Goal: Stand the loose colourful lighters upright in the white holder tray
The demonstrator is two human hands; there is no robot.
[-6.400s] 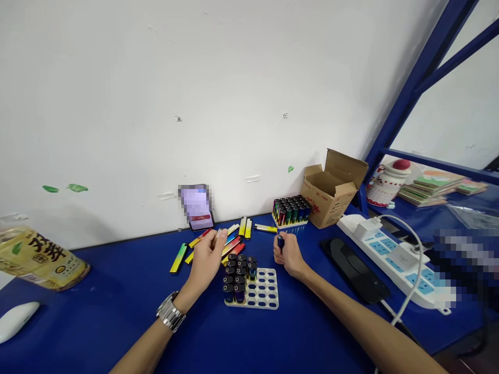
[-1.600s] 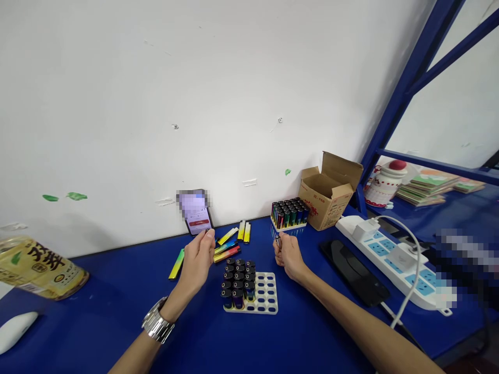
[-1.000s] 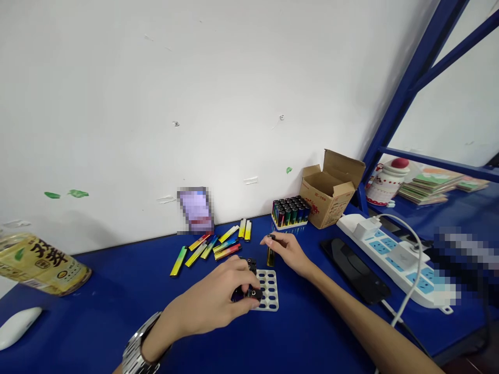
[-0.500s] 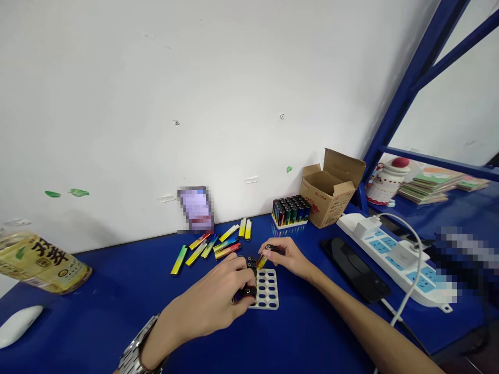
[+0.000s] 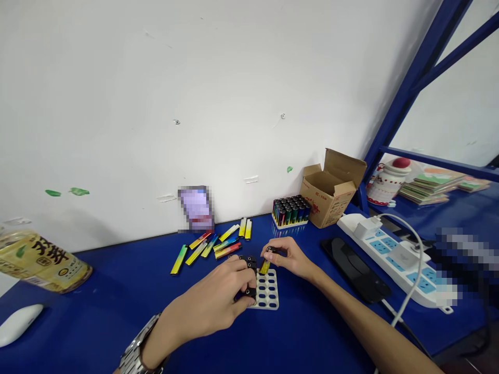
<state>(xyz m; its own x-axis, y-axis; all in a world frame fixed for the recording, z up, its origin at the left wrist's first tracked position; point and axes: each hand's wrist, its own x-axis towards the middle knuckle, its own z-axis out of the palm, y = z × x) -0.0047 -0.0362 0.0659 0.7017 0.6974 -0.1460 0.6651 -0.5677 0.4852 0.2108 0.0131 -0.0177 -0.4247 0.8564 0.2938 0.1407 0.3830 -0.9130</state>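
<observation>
While the left hand (image 5: 218, 288) is gripping a black-topped lighter (image 5: 250, 292) at the near side of the white tray (image 5: 268, 305), the right hand (image 5: 288, 255) is pinching a yellow-bodied lighter (image 5: 265, 267) at the tray's far row. Loose lighters (image 5: 228, 251) are lying beyond the hands on the blue surface (image 5: 109, 301), and a filled rack (image 5: 290, 226) is standing beside the cardboard box (image 5: 319, 209).
</observation>
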